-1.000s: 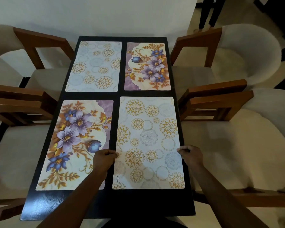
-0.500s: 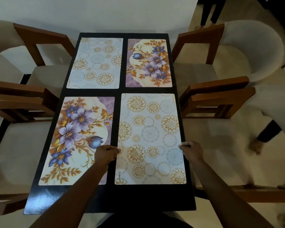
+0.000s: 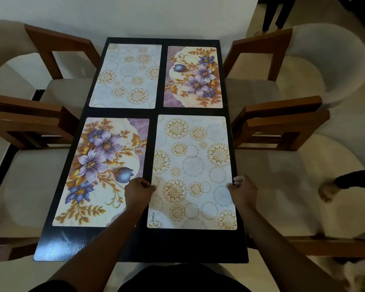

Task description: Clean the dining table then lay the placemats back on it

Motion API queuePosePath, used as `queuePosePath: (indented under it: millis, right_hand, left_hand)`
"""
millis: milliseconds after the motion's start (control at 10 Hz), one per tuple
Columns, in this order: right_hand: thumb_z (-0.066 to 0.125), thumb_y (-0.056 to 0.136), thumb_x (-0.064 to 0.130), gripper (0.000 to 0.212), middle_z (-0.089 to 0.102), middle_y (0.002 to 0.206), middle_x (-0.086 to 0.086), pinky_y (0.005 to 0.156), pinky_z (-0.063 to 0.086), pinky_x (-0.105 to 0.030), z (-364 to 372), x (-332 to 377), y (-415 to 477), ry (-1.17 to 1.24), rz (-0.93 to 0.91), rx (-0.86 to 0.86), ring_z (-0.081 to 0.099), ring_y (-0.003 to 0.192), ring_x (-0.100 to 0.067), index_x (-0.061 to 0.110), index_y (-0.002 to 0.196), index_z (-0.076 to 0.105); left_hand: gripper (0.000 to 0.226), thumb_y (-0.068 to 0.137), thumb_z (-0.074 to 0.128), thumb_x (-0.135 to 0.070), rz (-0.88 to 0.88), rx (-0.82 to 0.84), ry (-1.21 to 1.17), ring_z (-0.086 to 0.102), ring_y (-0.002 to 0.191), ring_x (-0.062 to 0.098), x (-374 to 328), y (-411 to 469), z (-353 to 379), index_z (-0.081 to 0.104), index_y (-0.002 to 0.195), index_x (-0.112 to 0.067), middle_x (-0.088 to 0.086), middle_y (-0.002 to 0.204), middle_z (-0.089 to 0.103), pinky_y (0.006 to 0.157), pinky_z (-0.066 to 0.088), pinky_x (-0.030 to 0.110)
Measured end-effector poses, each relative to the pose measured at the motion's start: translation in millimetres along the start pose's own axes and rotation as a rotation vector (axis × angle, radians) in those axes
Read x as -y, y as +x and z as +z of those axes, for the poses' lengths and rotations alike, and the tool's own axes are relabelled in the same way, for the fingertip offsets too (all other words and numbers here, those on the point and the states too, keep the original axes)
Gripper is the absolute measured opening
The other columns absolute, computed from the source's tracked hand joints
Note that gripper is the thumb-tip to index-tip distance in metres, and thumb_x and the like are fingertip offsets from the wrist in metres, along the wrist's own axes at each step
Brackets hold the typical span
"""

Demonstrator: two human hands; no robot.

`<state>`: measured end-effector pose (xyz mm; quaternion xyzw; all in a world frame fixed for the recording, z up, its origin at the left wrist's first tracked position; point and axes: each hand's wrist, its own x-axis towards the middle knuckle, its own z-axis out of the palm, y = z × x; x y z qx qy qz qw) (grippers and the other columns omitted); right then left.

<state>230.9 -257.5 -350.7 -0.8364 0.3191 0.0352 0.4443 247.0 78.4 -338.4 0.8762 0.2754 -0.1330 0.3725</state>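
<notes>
Several placemats lie flat on the black dining table (image 3: 177, 245). The near right gold-circle placemat (image 3: 193, 165) is pinched at its left edge by my left hand (image 3: 138, 191) and at its right edge by my right hand (image 3: 243, 191). Beside it at the near left lies a purple-flower placemat (image 3: 101, 165), partly under my left hand. At the far end lie a second gold-circle placemat (image 3: 126, 75) on the left and a second flower placemat (image 3: 195, 77) on the right.
Cushioned wooden chairs flank the table, two on the left (image 3: 34, 127) and two on the right (image 3: 282, 123). Another person's foot and dark trouser leg (image 3: 333, 188) show by the near right chair. A white wall stands behind the table's far end.
The gold-circle placemat has shifted a little away from me with both hands on its edges. A person's foot has come into view at the right.
</notes>
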Motion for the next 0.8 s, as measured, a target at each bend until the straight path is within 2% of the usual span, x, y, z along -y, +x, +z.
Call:
queuePosePath:
  millis: [100,200,300,400,500,600,700,800]
  right_hand:
    - [0.075,0.088,-0.001,0.026,0.063,0.098,-0.003,0.083,0.059,-0.039,5.1,-8.7,-7.5,-0.047,-0.094,0.012,0.066,0.092,-0.023,0.014,0.107,0.064]
    - [0.066,0.091,-0.004,0.035,0.063,0.121,-0.005,0.089,0.051,-0.032,3.4,-7.7,-25.0,-0.113,-0.192,0.101,0.063,0.110,-0.021,0.013,0.123,0.064]
    - [0.065,0.094,0.003,0.041,0.060,0.132,0.002,0.088,0.047,-0.025,1.0,-8.5,-43.7,-0.143,-0.290,0.154,0.060,0.115,-0.014,0.021,0.130,0.062]
    - [0.068,0.093,0.011,0.039,0.060,0.131,0.008,0.085,0.051,-0.025,1.4,-14.9,-57.2,-0.201,-0.395,0.172,0.060,0.108,-0.008,0.030,0.127,0.061]
    - [0.065,0.095,0.008,0.035,0.061,0.131,0.006,0.083,0.042,-0.006,5.0,-18.0,-70.5,-0.210,-0.399,0.223,0.055,0.103,0.001,0.025,0.125,0.064]
    - [0.064,0.096,0.009,0.031,0.059,0.130,0.010,0.084,0.036,0.003,6.1,-17.8,-82.6,-0.236,-0.431,0.250,0.046,0.104,0.021,0.024,0.124,0.065]
    - [0.066,0.095,0.011,0.029,0.060,0.129,0.009,0.084,0.035,0.004,8.9,-17.6,-92.8,-0.226,-0.498,0.249,0.038,0.107,0.032,0.025,0.120,0.065]
    - [0.066,0.095,0.014,0.028,0.060,0.130,0.012,0.086,0.043,-0.012,16.1,-12.0,-97.8,-0.224,-0.508,0.241,0.045,0.112,0.015,0.029,0.118,0.064]
  left_hand:
    - [0.019,0.085,0.084,-0.024,0.067,-0.055,0.042,0.068,0.083,0.022,5.1,-10.5,4.4,0.066,0.080,-0.022,-0.002,0.083,0.071,0.080,0.054,0.035]
    - [0.001,0.089,0.076,-0.012,0.156,-0.056,0.084,0.068,0.083,0.020,10.7,-28.0,11.7,0.076,0.089,-0.013,0.004,0.089,0.076,0.077,0.046,0.027]
    - [0.011,0.089,0.073,-0.008,0.178,-0.041,0.045,0.066,0.087,0.017,16.0,-46.7,20.3,0.078,0.099,-0.010,0.005,0.097,0.077,0.080,0.046,0.025]
    - [0.018,0.092,0.073,-0.011,0.176,-0.024,0.023,0.067,0.096,0.017,21.4,-62.6,27.3,0.077,0.110,-0.010,0.005,0.108,0.075,0.085,0.049,0.026]
    - [0.024,0.094,0.073,-0.015,0.201,-0.017,0.020,0.065,0.099,0.015,26.4,-78.7,33.1,0.074,0.117,-0.010,0.005,0.113,0.070,0.088,0.049,0.025]
    - [0.027,0.093,0.074,-0.019,0.233,0.011,-0.010,0.067,0.104,0.017,27.8,-89.9,32.7,0.074,0.120,-0.012,0.003,0.115,0.069,0.093,0.054,0.030]
    - [0.028,0.095,0.072,-0.026,0.229,0.050,-0.047,0.068,0.109,0.018,28.8,-95.8,26.5,0.072,0.122,-0.015,0.001,0.120,0.070,0.098,0.056,0.036]
    - [0.030,0.097,0.071,-0.030,0.213,0.017,-0.060,0.067,0.113,0.018,32.2,-91.6,15.8,0.071,0.124,-0.017,0.000,0.125,0.070,0.099,0.056,0.036]
